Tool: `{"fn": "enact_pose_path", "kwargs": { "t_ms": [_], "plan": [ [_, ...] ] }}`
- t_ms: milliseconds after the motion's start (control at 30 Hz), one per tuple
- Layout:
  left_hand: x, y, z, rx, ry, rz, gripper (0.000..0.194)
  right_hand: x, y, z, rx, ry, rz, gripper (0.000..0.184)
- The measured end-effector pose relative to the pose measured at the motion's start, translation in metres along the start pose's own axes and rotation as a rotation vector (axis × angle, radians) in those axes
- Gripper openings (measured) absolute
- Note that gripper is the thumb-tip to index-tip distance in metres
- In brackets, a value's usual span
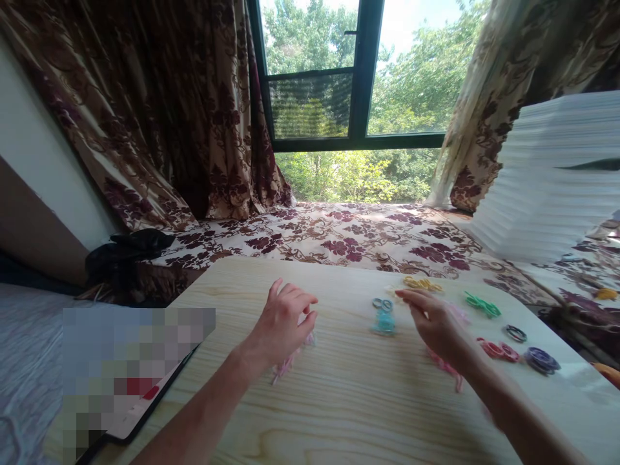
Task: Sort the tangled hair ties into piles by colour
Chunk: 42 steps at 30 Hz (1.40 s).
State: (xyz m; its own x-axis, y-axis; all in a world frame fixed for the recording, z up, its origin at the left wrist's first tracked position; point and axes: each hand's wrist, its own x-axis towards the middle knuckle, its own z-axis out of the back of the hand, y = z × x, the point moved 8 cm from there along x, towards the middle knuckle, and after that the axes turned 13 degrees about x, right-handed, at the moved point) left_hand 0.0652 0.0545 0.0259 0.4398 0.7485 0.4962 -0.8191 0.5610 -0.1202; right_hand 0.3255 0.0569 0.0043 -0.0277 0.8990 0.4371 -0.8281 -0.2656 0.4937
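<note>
My left hand (pixel 285 321) hovers over the light wooden table, fingers bent, with a gap between thumb and forefinger. Beneath it lies a pile of pink and pale hair ties (pixel 285 368), partly hidden. My right hand (pixel 433 318) reaches in above the coloured groups, its fingertips drawn together; what they hold, if anything, is too blurred to tell. Left of it are grey-blue hair ties (pixel 382 303) and turquoise hair ties (pixel 384 323). Yellow hair ties (pixel 422 283) lie just beyond its fingers. Pinkish-red hair ties (pixel 448 367) show partly below the wrist.
On the table's right are green hair ties (pixel 482 304), a dark ring-shaped tie (pixel 515 333), red hair ties (pixel 498 349) and purple hair ties (pixel 542 360). A blurred-out flat item (pixel 140 368) sits at the left edge. Behind stand a patterned ledge (pixel 339 236) and a window (pixel 358 77).
</note>
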Motion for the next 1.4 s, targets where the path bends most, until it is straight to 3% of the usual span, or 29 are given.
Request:
{"fn": "enact_pose_path", "kwargs": {
  "t_ms": [133, 267, 500, 667, 767, 1000, 1400],
  "plan": [
    [0.001, 0.007, 0.003, 0.004, -0.006, 0.027, 0.016, -0.003, 0.022, -0.026, 0.067, 0.106, 0.082, 0.045],
    [0.002, 0.015, 0.003, 0.013, 0.003, 0.039, 0.016, -0.005, 0.024, -0.035, 0.094, 0.152, 0.086, 0.043],
    [0.003, 0.024, 0.004, 0.033, 0.01, 0.065, 0.016, -0.011, 0.026, -0.027, 0.136, 0.161, 0.032, 0.04],
    [0.004, 0.038, 0.007, 0.078, 0.048, 0.099, 0.015, -0.013, 0.029, -0.011, 0.172, 0.064, -0.013, 0.045],
    [0.003, 0.047, 0.005, 0.106, 0.093, 0.114, 0.014, -0.022, 0.043, -0.015, 0.247, 0.038, 0.026, 0.041],
    [0.0, 0.044, -0.007, 0.132, 0.165, 0.1, 0.015, -0.05, 0.08, -0.052, 0.316, 0.253, 0.176, 0.031],
    [0.0, 0.061, -0.024, 0.217, 0.122, 0.197, 0.017, -0.052, 0.082, -0.06, 0.263, 0.339, 0.182, 0.033]
  ]
}}
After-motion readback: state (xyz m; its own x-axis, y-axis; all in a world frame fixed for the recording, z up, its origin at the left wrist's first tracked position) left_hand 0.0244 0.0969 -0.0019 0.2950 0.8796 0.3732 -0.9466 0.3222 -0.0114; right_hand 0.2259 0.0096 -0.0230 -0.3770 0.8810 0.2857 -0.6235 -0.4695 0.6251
